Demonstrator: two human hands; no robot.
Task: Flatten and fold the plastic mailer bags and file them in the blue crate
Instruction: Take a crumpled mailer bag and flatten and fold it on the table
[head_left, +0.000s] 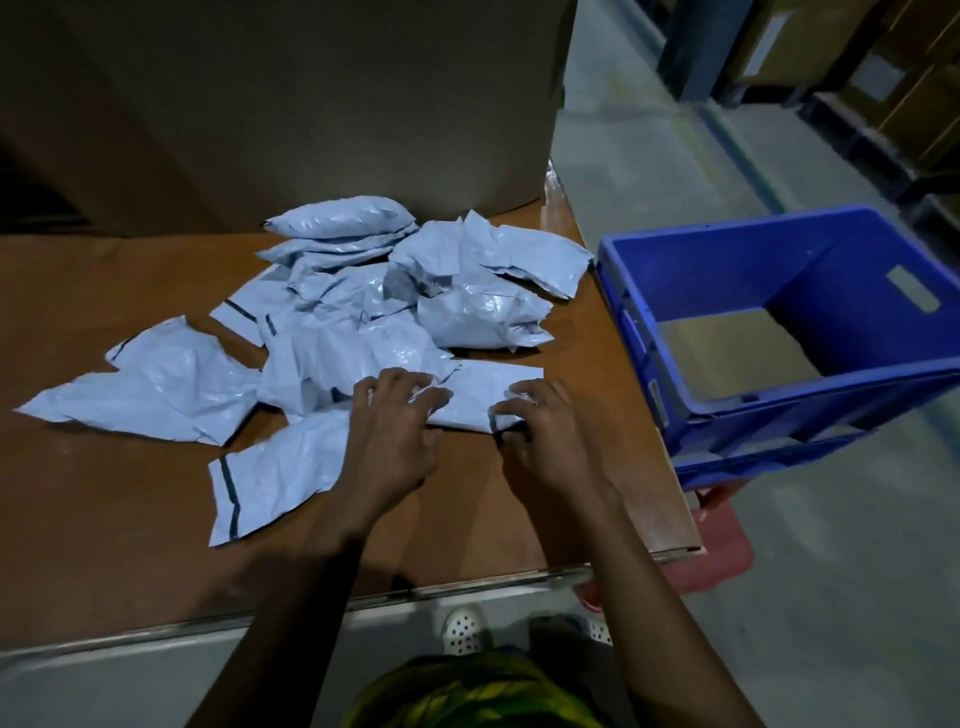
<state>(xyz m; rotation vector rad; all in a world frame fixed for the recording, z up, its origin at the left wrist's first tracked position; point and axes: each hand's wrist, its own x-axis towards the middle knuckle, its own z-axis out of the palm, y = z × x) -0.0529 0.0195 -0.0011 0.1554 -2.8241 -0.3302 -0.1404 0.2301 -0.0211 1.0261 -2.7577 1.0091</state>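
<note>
blue crate (727, 275): right corner cut off
folded mailer (480, 395): ends under left hand (395, 421) and right hand (543, 434)
cardboard box (311, 104): top cut off

Brown table (104, 519); big cardboard box (311, 104); red stool (727, 545).

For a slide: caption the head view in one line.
Left hand presses, right hand pinches a mailer on the table; crate stands alongside.

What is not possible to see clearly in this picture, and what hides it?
All in the head view:
- The fold of the bag, covered by the left hand and right hand.
- Lower bags of the pile, under upper ones.
- Near floor of the crate, behind its near wall.
- Far shelves, dark and blurred.
</note>
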